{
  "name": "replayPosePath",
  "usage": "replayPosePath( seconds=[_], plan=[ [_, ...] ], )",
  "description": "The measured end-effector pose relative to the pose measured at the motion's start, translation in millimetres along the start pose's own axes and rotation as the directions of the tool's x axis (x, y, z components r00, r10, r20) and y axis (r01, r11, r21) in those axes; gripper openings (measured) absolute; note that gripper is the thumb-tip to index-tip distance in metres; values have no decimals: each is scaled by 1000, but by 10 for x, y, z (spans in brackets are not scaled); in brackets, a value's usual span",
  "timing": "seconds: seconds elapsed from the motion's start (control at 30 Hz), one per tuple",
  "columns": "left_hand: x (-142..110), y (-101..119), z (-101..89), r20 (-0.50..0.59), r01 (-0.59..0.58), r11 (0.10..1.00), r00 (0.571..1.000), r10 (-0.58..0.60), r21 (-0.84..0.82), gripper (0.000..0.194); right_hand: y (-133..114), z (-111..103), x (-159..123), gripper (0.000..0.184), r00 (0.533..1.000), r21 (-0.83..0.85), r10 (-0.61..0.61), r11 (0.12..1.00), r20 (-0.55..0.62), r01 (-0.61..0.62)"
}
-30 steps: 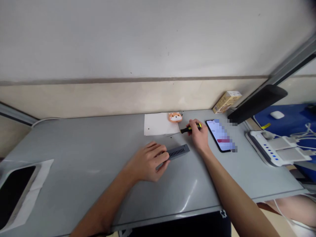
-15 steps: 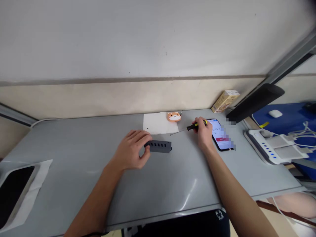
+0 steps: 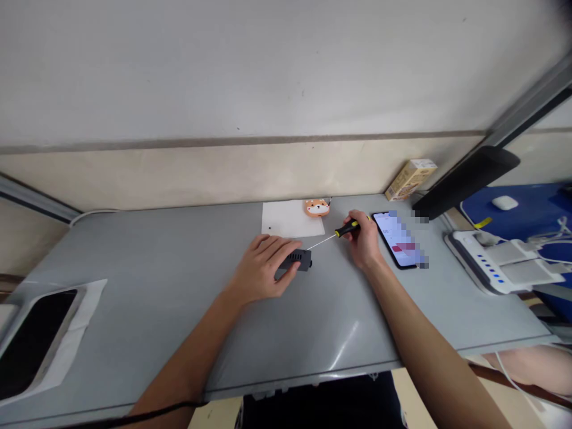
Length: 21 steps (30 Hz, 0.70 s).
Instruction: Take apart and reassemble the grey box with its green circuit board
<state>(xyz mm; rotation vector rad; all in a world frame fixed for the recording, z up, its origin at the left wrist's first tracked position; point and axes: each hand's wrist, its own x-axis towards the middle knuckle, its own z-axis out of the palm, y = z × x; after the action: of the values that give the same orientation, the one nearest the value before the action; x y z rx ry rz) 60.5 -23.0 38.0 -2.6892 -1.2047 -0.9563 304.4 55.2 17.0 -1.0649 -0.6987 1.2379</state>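
Note:
My left hand is closed around a dark grey slotted box that rests on the grey table. Fingers and thumb cover most of the box's left part; its right end shows. A black and yellow screwdriver is gripped by its handle in my right hand. Its thin shaft slants down to the left, and the tip meets the far edge of the box near its right end; whether it sits in a hole I cannot tell.
Behind lies a white sheet with a dog-face case on it. To the right are a phone, a power strip with chargers and a small carton. At far left sits a dark tablet-like device on white paper.
My left hand has slid right along the box and covers more of it. The screwdriver's tip has come down to the box from just above it.

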Motion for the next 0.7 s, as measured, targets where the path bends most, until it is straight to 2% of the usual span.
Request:
replayPosePath(
  seconds=[0.17,0.53,0.7],
  plan=[
    [1,10,17,-8,5,1000,1000,-5,-21,31,12,-17,21,22,1000,-28,3,1000,-8,-3],
    [-6,-16,48,-2,-86,996,996,86,30,25,-1,-11,9,21,1000,10,-9,1000,-8,9],
    [5,15,24,63,-32,999,997,32,11,28,-32,-33,39,22,999,53,-28,998,-45,30]
  ],
)
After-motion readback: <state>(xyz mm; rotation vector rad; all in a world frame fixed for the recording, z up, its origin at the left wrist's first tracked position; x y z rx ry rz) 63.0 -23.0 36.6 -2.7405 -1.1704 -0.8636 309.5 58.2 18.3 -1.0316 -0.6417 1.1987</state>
